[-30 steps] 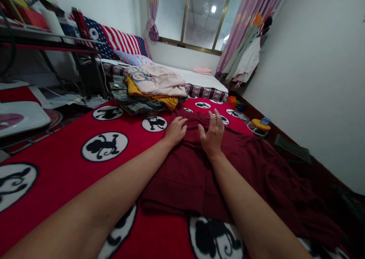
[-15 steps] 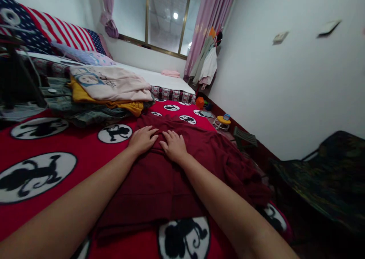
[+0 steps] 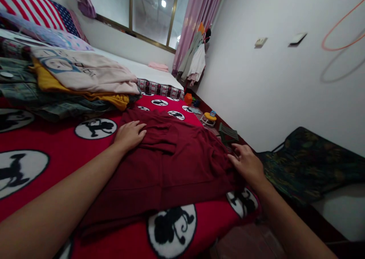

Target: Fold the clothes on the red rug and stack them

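Note:
A dark red garment [image 3: 171,164] lies spread on a red blanket [image 3: 57,152] printed with black-and-white monkey circles. My left hand [image 3: 129,134] rests flat on the garment's far left part, fingers stretched out. My right hand [image 3: 248,164] is at the garment's right edge near the bed's side, its fingers curled around the cloth there.
A pile of folded clothes [image 3: 76,80] sits at the far left, a pink top over a yellow one over jeans. Beyond it lie a mattress [image 3: 151,74] and a window. A dark chair [image 3: 310,164] stands by the right wall. A small yellow stool [image 3: 209,118] is on the floor.
My right hand has moved from the middle of the garment, beside the left hand, out to its right edge. The view has turned to the right.

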Tool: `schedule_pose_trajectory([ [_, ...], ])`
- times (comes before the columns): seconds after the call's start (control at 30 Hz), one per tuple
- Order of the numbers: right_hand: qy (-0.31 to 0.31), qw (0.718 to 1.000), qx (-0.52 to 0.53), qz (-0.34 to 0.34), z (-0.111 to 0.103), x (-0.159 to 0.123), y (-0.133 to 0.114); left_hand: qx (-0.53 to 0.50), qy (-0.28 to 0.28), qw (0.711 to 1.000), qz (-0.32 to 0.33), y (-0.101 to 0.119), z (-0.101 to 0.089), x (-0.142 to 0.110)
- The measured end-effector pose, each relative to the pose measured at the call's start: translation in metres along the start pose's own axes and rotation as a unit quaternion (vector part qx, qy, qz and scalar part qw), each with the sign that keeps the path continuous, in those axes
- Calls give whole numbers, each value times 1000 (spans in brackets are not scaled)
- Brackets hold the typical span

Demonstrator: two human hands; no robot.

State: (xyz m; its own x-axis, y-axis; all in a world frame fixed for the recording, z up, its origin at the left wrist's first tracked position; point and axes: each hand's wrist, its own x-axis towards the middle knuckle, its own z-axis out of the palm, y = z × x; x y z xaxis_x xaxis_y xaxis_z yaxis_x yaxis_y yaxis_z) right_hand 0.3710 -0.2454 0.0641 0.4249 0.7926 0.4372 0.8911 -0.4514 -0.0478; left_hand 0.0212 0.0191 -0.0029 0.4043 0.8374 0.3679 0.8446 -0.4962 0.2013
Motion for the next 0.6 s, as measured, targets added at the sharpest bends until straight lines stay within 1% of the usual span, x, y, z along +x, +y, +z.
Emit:
schedule_pose_trajectory([
  [0.07,-92,994,-31,41,0,-4,30,1,2,1000,1,1,-1,-1],
  [0.13,-162,985,-11,59,5,-9,48,0,0,1000,1,2,-1,-1],
  [0.2,-191,979,33,63,11,-15,54,-1,0,1000,-1,3,-2,-1],
  [0.3,-213,968,120,60,20,-17,55,-5,8,1000,-2,2,-1,-2],
  [0.4,-236,944,218,77,18,-2,63,-22,23,999,1,1,2,-2],
  [0.43,-225,941,235,89,14,8,67,-31,27,999,0,0,3,-2],
  [0.47,-201,943,242,108,9,21,72,-44,32,999,-1,-1,4,-2],
  [0.5,-162,946,245,137,2,36,75,-61,38,997,-6,-1,4,-1],
  [0.53,-109,946,250,174,-6,53,75,-84,48,995,-15,-1,4,-1],
  [0.57,-46,940,264,210,-15,72,70,-115,66,991,-24,-1,4,0],
  [0.6,21,925,294,241,-25,90,60,-150,93,984,-35,-1,2,1],
])
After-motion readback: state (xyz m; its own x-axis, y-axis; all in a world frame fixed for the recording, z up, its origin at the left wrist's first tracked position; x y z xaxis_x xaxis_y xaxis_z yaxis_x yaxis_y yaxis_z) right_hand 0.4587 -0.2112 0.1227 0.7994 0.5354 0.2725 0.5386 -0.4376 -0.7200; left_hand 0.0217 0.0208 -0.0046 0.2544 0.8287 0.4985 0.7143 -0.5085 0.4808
